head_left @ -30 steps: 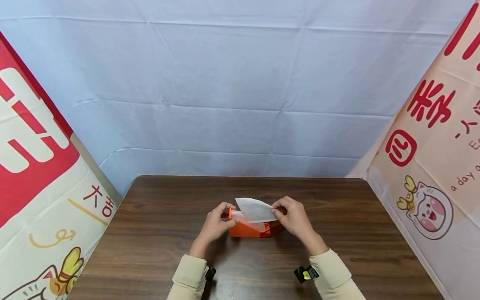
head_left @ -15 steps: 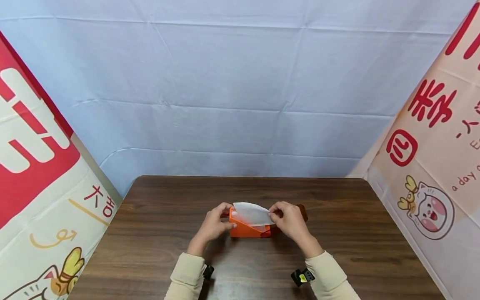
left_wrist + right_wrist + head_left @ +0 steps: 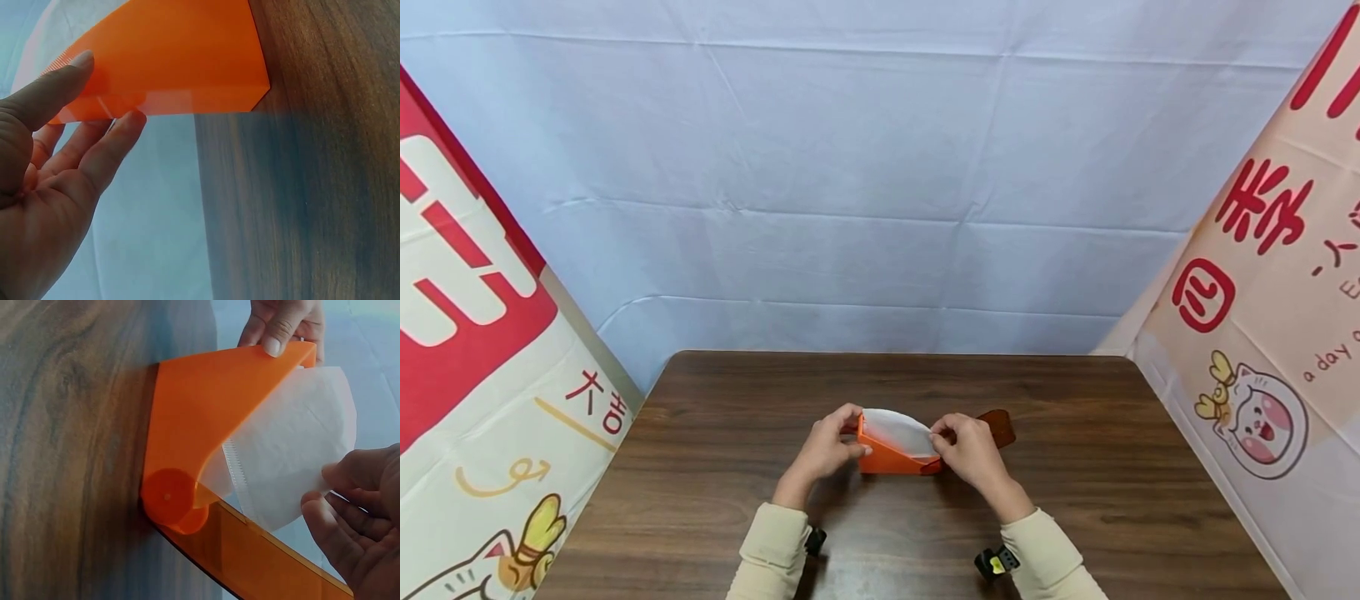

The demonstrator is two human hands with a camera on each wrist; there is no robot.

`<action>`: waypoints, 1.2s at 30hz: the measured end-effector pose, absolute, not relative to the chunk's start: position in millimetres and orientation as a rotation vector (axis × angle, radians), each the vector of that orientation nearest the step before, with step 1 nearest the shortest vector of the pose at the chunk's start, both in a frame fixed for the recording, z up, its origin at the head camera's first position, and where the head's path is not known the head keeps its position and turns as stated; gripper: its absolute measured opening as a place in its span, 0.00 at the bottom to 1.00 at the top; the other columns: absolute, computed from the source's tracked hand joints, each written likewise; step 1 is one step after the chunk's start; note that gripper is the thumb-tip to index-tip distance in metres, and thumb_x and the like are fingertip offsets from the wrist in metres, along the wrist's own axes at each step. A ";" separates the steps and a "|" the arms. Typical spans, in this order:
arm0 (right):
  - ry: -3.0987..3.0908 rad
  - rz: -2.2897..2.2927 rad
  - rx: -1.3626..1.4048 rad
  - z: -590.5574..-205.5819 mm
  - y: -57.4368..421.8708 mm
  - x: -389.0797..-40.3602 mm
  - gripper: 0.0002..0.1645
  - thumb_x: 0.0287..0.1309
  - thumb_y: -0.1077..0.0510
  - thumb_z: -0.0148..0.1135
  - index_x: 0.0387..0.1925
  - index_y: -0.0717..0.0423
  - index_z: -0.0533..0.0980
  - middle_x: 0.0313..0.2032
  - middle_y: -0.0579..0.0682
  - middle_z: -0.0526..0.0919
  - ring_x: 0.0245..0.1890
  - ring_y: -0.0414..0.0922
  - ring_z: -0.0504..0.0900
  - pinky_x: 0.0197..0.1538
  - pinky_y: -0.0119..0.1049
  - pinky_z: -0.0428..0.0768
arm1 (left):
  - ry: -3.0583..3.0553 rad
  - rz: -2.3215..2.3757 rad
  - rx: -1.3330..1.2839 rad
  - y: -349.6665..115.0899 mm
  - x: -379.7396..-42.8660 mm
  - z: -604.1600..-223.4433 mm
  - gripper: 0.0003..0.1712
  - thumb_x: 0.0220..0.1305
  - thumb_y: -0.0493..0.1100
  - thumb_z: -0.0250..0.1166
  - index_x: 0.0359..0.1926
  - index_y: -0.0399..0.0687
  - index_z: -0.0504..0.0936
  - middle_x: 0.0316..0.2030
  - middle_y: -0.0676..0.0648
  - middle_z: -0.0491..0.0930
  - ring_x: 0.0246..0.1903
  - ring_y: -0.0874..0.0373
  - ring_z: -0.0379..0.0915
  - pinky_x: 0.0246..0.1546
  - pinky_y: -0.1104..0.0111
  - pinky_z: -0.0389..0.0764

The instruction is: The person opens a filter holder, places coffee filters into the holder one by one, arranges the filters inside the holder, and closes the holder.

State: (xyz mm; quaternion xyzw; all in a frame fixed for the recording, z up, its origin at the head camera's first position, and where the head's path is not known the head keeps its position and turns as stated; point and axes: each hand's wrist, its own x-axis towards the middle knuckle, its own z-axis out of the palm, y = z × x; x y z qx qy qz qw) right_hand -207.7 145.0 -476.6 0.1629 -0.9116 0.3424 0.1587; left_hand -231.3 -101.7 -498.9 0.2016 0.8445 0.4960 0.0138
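An orange filter holder box (image 3: 891,462) with a slanted open top stands on the table. My left hand (image 3: 824,448) grips its tall left end, thumb on the near side and fingers round the end, as the left wrist view also shows. A white paper coffee filter (image 3: 294,437) with a crimped seam sits partly down in the box, its rounded edge above the slanted rim. My right hand (image 3: 973,451) pinches the filter's right edge between thumb and index finger. The see-through amber lid (image 3: 998,427) is swung open on its hinge, partly behind that hand.
The dark wooden table (image 3: 737,400) lies under both hands. Light cloth (image 3: 850,250) hangs behind it, with printed banners at both sides. Black wrist cameras (image 3: 992,562) sit by the cream sleeves.
My right hand has lowered the filter down and left into the box, so less of it stands above the rim. More of the amber lid shows. My left hand keeps its grip on the box.
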 end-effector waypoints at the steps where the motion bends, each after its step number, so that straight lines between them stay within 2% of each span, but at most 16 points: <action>1: -2.601 0.977 0.464 -477.6 144.3 -207.4 0.08 0.45 0.66 0.70 0.22 0.51 0.79 0.24 0.42 0.77 0.21 0.38 0.72 0.25 0.32 0.72 | 2.624 1.550 0.624 -101.5 -231.5 -498.7 0.24 0.46 0.31 0.73 0.46 0.45 0.74 0.40 0.49 0.78 0.43 0.52 0.76 0.42 0.63 0.77; 15: -2.573 0.901 0.468 -491.8 136.2 -207.3 0.07 0.44 0.68 0.70 0.23 0.56 0.80 0.26 0.48 0.80 0.26 0.46 0.78 0.30 0.39 0.77 | 2.622 1.531 0.621 -101.6 -232.1 -495.6 0.24 0.45 0.30 0.73 0.45 0.44 0.75 0.39 0.48 0.79 0.41 0.52 0.77 0.41 0.63 0.78; 24: -2.607 0.836 0.454 -496.0 134.8 -206.2 0.07 0.44 0.68 0.71 0.22 0.56 0.80 0.25 0.48 0.79 0.24 0.45 0.77 0.30 0.39 0.78 | 2.637 1.516 0.585 -100.8 -232.6 -495.1 0.24 0.43 0.29 0.73 0.42 0.49 0.76 0.36 0.51 0.79 0.39 0.56 0.77 0.39 0.64 0.77; 36: -2.678 0.743 0.439 -501.7 130.6 -204.5 0.06 0.44 0.66 0.70 0.20 0.55 0.80 0.23 0.47 0.78 0.23 0.44 0.77 0.29 0.39 0.78 | 2.644 1.499 0.581 -101.5 -232.2 -496.7 0.24 0.44 0.29 0.73 0.42 0.48 0.76 0.36 0.50 0.79 0.38 0.56 0.77 0.39 0.64 0.77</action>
